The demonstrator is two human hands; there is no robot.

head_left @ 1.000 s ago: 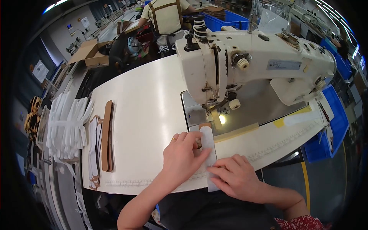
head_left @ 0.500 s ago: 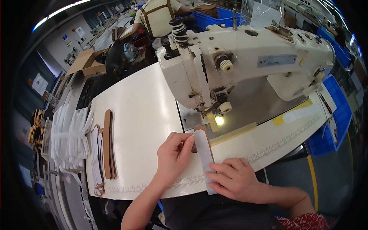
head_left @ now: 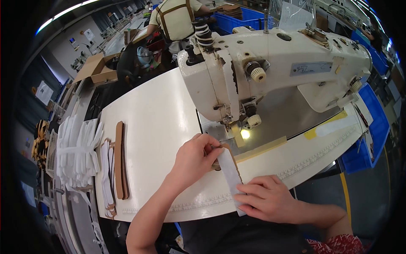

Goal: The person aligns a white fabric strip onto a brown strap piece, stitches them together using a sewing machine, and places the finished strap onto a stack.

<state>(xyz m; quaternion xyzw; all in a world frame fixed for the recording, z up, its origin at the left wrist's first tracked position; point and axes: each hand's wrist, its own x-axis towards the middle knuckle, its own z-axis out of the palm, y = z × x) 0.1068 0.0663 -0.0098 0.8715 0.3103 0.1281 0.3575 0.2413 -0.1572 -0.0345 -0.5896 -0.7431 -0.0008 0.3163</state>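
A white strip (head_left: 229, 172) with a brown edge showing along its right side and upper end lies slanted on the pale table, below the needle area of a white sewing machine (head_left: 270, 63). My left hand (head_left: 198, 155) pinches the upper end of the strip between thumb and fingers. Lower down, my right hand (head_left: 266, 198) holds the strip's right edge with bent fingers. Part of a small brown piece shows under my left hand. Brown strips (head_left: 120, 161) and white-and-brown strips (head_left: 108, 178) lie on the left of the table.
A bundle of white strips (head_left: 78, 148) is beyond the table's left edge. Yellow tape (head_left: 262, 149) and a printed ruler (head_left: 198, 206) mark the table (head_left: 156, 114). A blue bin (head_left: 372, 127) stands at the right. A co-worker (head_left: 175, 19) is behind the machine.
My left hand has moved from the strip's middle to its upper end and grips it there. The strip's lower end has swung slightly right with my right hand. The camera view has shifted.
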